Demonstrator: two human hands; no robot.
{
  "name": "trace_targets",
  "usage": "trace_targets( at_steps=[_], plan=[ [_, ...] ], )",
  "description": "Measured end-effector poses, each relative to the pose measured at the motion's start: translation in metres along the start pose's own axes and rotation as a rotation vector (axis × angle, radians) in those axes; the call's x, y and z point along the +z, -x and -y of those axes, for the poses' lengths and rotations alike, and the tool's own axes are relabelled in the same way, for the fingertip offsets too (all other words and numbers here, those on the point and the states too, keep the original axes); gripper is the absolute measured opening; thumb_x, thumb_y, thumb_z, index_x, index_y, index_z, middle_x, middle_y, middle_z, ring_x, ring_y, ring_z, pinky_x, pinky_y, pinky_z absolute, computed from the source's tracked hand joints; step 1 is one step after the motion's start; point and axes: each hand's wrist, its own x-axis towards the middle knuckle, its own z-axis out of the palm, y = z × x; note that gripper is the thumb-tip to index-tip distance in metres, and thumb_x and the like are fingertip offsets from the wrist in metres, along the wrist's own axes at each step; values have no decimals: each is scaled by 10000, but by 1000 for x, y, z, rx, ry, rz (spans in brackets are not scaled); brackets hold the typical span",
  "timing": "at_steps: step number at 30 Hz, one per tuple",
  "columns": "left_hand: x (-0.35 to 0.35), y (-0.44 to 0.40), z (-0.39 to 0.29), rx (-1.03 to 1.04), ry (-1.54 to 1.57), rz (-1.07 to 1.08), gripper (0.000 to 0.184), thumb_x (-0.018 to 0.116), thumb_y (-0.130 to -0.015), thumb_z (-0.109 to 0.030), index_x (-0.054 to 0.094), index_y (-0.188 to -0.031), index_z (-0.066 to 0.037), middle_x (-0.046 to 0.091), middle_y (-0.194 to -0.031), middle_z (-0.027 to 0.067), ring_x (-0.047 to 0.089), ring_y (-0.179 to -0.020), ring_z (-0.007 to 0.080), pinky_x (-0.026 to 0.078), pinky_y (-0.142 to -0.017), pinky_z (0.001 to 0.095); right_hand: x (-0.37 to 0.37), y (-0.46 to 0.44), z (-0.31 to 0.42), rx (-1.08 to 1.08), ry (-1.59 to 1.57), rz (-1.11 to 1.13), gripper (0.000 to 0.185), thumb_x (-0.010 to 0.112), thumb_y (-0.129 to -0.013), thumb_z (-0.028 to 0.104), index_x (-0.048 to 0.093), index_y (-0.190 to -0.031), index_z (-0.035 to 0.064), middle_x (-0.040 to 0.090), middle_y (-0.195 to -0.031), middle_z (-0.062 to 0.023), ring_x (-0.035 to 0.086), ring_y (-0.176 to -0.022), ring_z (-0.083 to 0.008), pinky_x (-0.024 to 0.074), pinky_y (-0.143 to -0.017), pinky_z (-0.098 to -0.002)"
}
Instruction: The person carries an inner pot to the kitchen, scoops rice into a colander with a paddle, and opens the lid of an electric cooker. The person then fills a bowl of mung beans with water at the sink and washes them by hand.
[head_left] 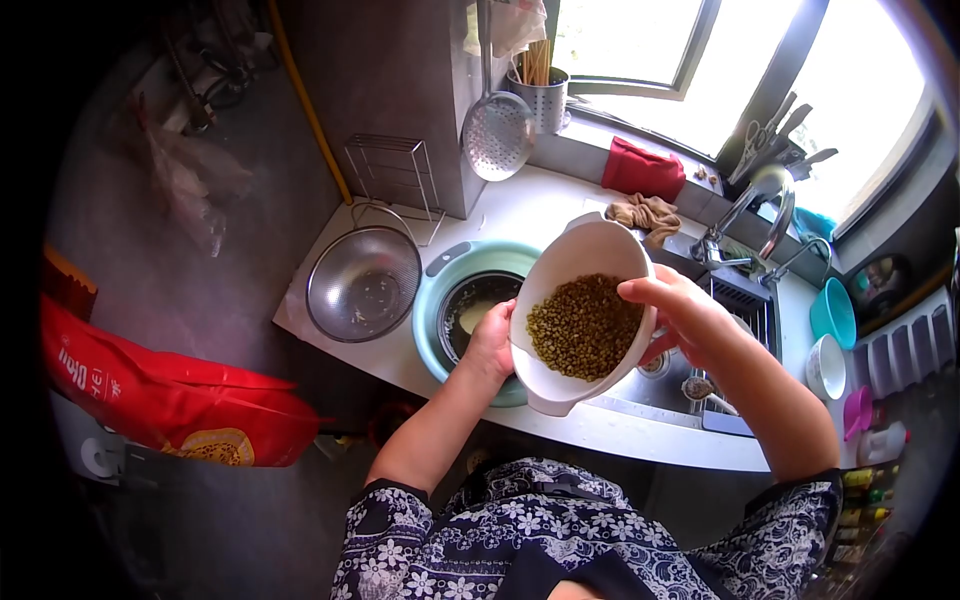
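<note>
A white bowl (548,268) is held tilted between both hands, with many small greenish-brown beans or grains (585,328) inside. My left hand (492,340) grips its left edge, while my right hand (672,305) holds the right side, thumb over the rim. Under and left of the bowl, a light green basin (428,330) stands on the counter. Inside the basin is a dark round vessel (450,318) with something pale in it, partly hidden by the bowl and my left hand. A metal strainer (364,283) lies left of the basin.
Behind are a wire rack (395,165), a hanging skimmer (497,137), a brown cloth (645,215) and a red cloth (642,170). The sink with its faucet (715,240) is at right, beside a teal bowl (833,313) and white bowl (826,368). A red bag (180,400) stands left.
</note>
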Motion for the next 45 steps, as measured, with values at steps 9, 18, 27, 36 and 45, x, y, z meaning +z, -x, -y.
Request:
trace_targets(
  at_steps=[9, 18, 27, 36, 45],
  plan=[
    [2, -1, 7, 61, -1, -15, 369, 250, -919, -191, 522, -1077, 3, 583, -1073, 160, 568, -982, 277, 455, -885, 416, -8, -2, -2, -4, 22, 26, 823, 614, -678, 492, 347, -1279, -3, 528, -1099, -198, 607, -897, -271, 561, -613, -362],
    [15, 7, 8, 314, 151, -197, 264, 327, -916, -146, 548, -1006, -32, 594, -1015, 125, 565, -948, 245, 441, -901, 381, -30, -8, -49, -45, -216, 39, 710, 602, -661, 312, 366, -1267, 26, 537, -1055, -168, 609, -861, -246, 555, -596, -332],
    [97, 31, 10, 718, -15, 32, 211, 388, -924, -105, 538, -1003, 21, 590, -950, 133, 576, -952, 252, 445, -964, 392, -65, -6, -141, -215, -774, 50, 644, 574, -643, 189, 400, -1225, -24, 536, -1106, -159, 571, -970, -252, 488, -814, -365],
    [173, 14, 101, 214, -1387, 240, 455, 445, -922, -168, 352, -1353, -60, 402, -1337, 116, 361, -1246, 217, 281, -1031, 324, -114, 3, -210, -228, -853, 64, 732, 606, -639, 246, 343, -1280, 11, 492, -1154, -134, 535, -1016, -251, 485, -795, -406],
    [125, -26, 167, 364, -844, -112, 809, 638, -779, -122, 113, -1378, 25, 357, -1313, 174, 397, -1206, 245, 327, -1014, 366, -164, 8, -262, -220, -1045, -14, 670, 588, -652, 195, 373, -1251, -14, 522, -1119, -146, 545, -1010, -252, 460, -853, -356]
  ],
)
